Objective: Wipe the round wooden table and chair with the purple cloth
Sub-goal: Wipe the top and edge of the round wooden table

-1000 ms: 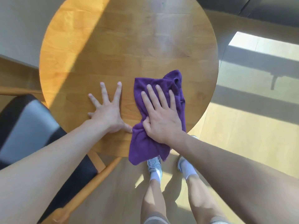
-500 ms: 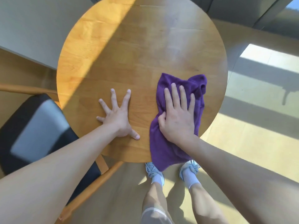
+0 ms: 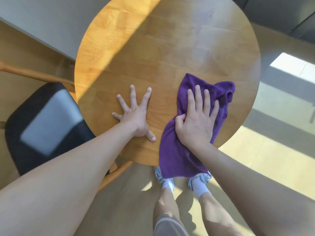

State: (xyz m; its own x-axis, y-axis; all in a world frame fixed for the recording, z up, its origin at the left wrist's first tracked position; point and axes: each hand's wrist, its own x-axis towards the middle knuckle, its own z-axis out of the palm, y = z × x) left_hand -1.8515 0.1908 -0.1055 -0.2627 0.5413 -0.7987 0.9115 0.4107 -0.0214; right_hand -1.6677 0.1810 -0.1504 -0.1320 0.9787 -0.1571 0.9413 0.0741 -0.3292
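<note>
The right hand (image 3: 196, 121) lies flat on the purple cloth (image 3: 185, 150), fingers straight and slightly spread, palm bearing down; the thumb tucks against a fold at its inner side, but nothing is really gripped. The cloth sits directly under that hand on the near right part of the round wooden counter (image 3: 170, 48), bunched into a ridge just beyond the fingertips, while its tail slides off the rim below the wrist and hangs over the person's shoes (image 3: 163, 178).

The left hand (image 3: 136, 116) is just beside it, apart from the cloth, splayed wide and pressed bare on the wood, apparently as a brace.

To my eye the cloth is soft, light terry that crumples readily and will drag along under a flat palm instead of sliding free. It seems best handled from the middle of the pile, where the hand already is; the hanging tail would need gathering up before a long stroke away from the rim.

The chair (image 3: 46, 123), dark-seated with wooden arms, stands beyond the left forearm, partly tucked under the counter and not touched by either hand.
</note>
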